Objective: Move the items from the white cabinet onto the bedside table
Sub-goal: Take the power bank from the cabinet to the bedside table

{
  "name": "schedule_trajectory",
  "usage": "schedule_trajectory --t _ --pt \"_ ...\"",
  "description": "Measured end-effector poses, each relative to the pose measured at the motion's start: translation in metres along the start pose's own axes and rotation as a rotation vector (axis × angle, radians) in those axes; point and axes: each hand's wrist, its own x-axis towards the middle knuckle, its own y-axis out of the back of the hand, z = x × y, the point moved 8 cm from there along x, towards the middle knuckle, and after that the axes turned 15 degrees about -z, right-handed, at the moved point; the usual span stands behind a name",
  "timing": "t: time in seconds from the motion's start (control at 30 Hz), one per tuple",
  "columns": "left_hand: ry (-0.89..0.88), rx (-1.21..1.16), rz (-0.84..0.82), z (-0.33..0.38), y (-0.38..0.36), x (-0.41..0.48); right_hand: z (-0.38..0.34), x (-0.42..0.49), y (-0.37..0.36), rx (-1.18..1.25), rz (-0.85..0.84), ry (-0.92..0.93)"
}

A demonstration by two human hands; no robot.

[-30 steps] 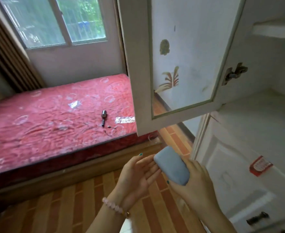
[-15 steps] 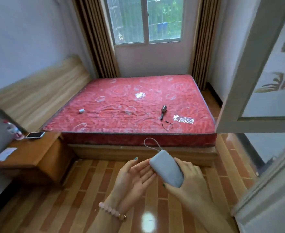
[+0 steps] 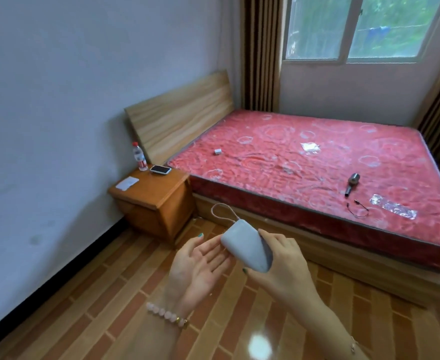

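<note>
Small rm: brick-pattern floor (image 3: 109, 294), 1 window (image 3: 356, 27), red bed (image 3: 317, 162). Wooden tabletop (image 3: 161, 188) by the headboard carries 3 things: 1 bottle (image 3: 138, 155), 1 phone (image 3: 160, 169), 1 white card (image 3: 127, 183). Bed holds approx. 5 small bits. 1 grey-blue pouch (image 3: 247, 252) w/ cord loop is up over the floor. Right grip (image 3: 283, 263) is curled round it. Left grip (image 3: 200, 266) is flat, palm up, fingers at its edge.

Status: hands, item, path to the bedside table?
Right grip holds grey-blue device; left grip open beside it. Bedside table ahead, holding bottle, phone, paper. Nothing seen blocking.
</note>
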Motion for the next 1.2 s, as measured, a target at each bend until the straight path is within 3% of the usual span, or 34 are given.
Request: schedule_trajectory --t 0.37,0.83,1.2 --pt "-0.200 -0.093 0.145 0.088 0.082 0.011 -0.062 0.111 -0.070 0.027 -0.164 0.231" --pt "-0.313 -0.163 0.306 0.219 0.143 0.159 -0.060 0.341 -0.121 0.025 -0.278 0.337" --pt "-0.369 -0.252 0.424 0.300 0.218 0.220 -0.087 0.468 -0.197 0.002 -0.424 0.409"
